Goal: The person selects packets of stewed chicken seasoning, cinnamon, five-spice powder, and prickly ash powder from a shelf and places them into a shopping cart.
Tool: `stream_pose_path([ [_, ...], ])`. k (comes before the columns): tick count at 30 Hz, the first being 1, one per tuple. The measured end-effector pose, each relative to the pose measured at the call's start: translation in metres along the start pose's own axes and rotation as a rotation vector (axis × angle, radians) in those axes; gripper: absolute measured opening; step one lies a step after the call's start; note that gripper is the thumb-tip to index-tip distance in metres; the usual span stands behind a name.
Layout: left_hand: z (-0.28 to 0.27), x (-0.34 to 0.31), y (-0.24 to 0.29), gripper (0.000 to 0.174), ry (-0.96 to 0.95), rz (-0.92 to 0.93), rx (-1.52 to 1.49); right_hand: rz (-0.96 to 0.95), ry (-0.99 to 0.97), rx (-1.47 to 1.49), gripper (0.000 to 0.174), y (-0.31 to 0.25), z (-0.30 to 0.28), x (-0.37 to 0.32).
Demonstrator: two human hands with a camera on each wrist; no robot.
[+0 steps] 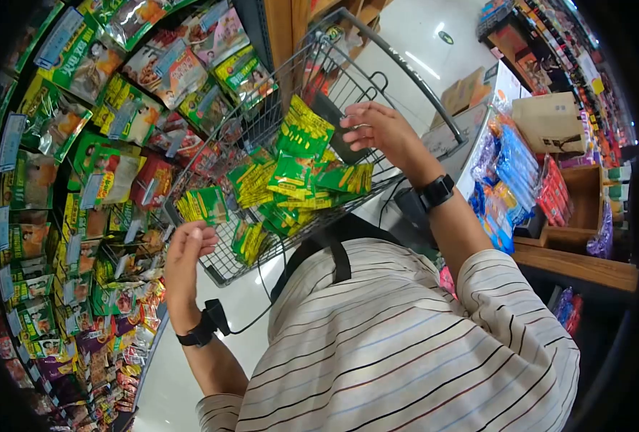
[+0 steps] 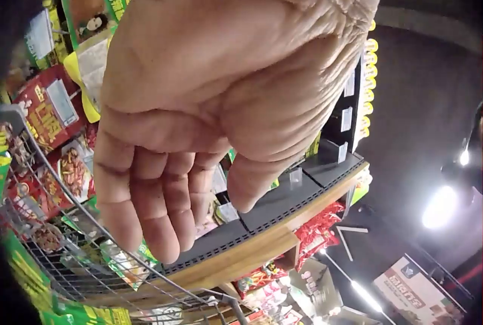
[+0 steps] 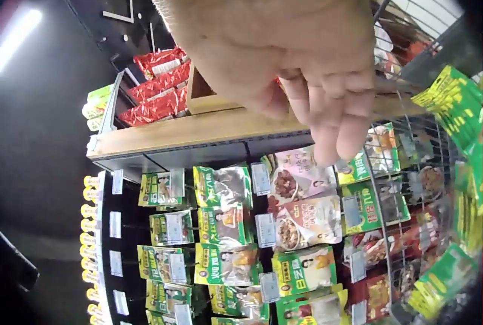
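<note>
A wire shopping cart (image 1: 226, 270) holds a pile of green and yellow snack packets (image 1: 290, 176). At the near left corner of the basket is the left hand (image 1: 188, 263), holding nothing, its fingers loosely bent beside a packet (image 1: 203, 205). Over the far right side of the basket hovers the right hand (image 1: 384, 133), fingers spread and a little bent, also empty. In the left wrist view the left hand (image 2: 196, 113) hangs palm toward the camera near the cart's rim. The right wrist view shows the right hand (image 3: 302, 61) with relaxed fingers, apart from the packets (image 3: 453, 106).
Hanging snack bags (image 1: 110, 180) fill the shelf on the left. A wooden display (image 1: 586, 263) with blue and red packets stands on the right, near cardboard boxes (image 1: 463, 90). The cart's handle (image 1: 413, 68) runs along its upper right side. Pale floor (image 1: 168, 381) shows below the cart.
</note>
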State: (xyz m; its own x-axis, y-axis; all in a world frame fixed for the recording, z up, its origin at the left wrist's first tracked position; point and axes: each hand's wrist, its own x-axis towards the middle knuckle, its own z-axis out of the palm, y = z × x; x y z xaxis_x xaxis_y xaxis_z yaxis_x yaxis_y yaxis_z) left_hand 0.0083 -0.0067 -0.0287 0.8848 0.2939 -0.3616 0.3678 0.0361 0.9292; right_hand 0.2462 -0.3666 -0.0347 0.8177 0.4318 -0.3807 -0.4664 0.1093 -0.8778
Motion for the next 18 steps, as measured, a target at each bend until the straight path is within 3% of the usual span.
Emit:
stream_pose_path([
  [3, -0.014, -0.003, 0.005, 0.033, 0.024, -0.003, 0.039, 0.021, 0.035, -0.031, 0.027, 0.009, -0.001, 0.000],
  [7, -0.024, -0.009, 0.017, 0.034, -0.158, -0.040, 0.151, 0.036, 0.053, -0.070, 0.025, 0.024, -0.002, 0.003],
  [10, -0.035, -0.025, 0.030, 0.036, -0.192, -0.069, 0.222, 0.055, 0.044, -0.097, 0.024, 0.030, 0.001, 0.007],
  [18, -0.049, -0.084, 0.039, 0.032, -0.029, -0.221, 0.268, 0.149, -0.043, -0.142, 0.024, 0.062, -0.001, 0.052],
])
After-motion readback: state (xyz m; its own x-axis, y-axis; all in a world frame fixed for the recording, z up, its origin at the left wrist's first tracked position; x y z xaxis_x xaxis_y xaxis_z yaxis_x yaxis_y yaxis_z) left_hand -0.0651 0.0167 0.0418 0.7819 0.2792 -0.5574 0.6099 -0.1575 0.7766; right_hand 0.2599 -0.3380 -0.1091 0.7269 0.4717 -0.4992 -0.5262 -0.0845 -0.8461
